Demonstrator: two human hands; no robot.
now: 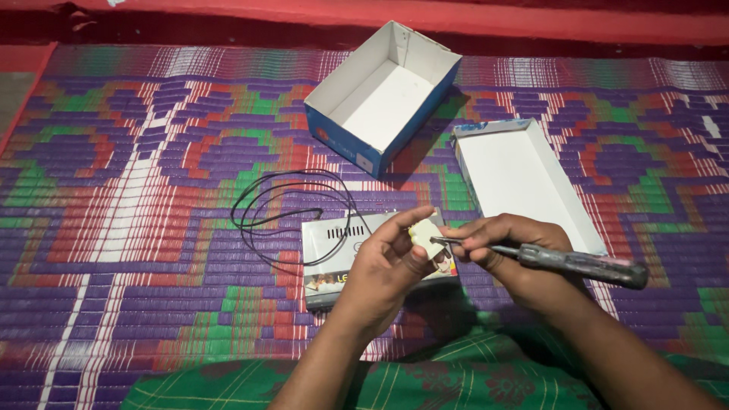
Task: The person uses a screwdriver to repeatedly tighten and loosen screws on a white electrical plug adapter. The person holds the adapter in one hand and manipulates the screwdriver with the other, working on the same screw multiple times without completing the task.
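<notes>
Two bare hands meet low in the head view, over a woven mat (137, 228) patterned in purple, red, green and white. Left hand (387, 266): fingers pinched around a small pale plug-like part (425, 237), held up off the mat between thumb and fingertips. Right hand (509, 254): closed around a screwdriver (562, 260) with a dark, translucent handle that runs out toward 3 o'clock; its metal tip points toward 9 o'clock and meets the pale part at the edge nearest the right hand. The two hands are just beside each other, fingertips nearly touching.

Directly beneath the left hand, on the mat, lies a grey, flat electronic unit (334, 247) with ventilation slots on top and a coloured strip along its near edge. A thin black cord (258, 212) loops on the mat at 10 o'clock from the hands, crossing onto the unit's top. At 12 o'clock from the hands stands an open cardboard box (383, 95), blue outside and white inside. Its shallow lid (524, 182), white inside, lies at 1 o'clock, just beside the right hand. Green checked cloth (456, 380) covers the person's lap at 6 o'clock.
</notes>
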